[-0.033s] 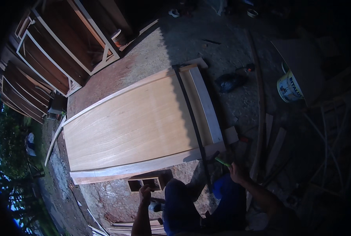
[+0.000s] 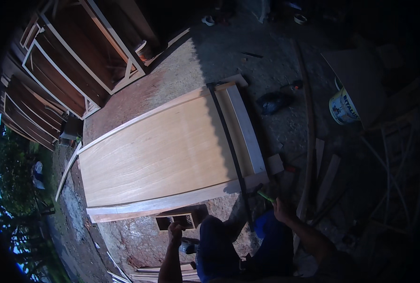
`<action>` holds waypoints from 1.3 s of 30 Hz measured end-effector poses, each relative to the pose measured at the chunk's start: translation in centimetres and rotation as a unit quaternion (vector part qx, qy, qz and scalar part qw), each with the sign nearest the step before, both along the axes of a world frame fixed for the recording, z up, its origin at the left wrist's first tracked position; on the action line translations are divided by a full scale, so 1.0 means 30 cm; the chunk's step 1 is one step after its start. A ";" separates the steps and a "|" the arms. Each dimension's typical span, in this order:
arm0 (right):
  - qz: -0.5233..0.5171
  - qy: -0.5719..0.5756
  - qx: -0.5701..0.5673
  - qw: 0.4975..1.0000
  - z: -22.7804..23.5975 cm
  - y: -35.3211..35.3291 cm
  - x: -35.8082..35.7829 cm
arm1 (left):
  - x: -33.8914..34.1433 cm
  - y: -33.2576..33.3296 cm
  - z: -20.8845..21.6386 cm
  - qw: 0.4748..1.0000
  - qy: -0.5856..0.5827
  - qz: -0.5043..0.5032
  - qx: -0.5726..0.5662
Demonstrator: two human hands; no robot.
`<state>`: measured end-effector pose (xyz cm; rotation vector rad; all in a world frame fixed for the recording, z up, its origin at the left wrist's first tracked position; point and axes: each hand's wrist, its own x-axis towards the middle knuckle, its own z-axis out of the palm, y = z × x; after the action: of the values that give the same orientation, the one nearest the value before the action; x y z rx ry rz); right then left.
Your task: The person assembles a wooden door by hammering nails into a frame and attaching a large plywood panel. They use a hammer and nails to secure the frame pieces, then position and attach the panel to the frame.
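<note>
While a framed wooden panel [image 2: 153, 155] lies flat over the floor [image 2: 172, 61] in the head view, a black bar [image 2: 231, 137] crosses it near its right end. Right hand [image 2: 279, 210]: grip closed around a green-handled tool [image 2: 266, 196], dark head at the panel's near right corner. Left hand [image 2: 175, 229]: beside a two-opening wooden box [image 2: 191, 220] at the panel's near edge; cannot tell whether its grip holds anything.

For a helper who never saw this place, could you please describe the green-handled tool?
Find the large pale wooden panel in the middle. Near its lower right corner, the right hand holds the green-handled tool. Bright green sets it apart from the black bar.
</note>
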<state>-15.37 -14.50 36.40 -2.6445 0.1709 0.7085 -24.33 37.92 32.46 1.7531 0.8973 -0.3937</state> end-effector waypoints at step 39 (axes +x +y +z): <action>-0.534 0.160 0.288 0.779 0.337 -0.534 0.426 | 0.737 -0.233 0.741 0.986 0.076 0.138 -0.048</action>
<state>-2.61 -30.50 46.51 -1.4330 1.2082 0.6161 -2.21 30.93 54.70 1.4992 1.1929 -0.3844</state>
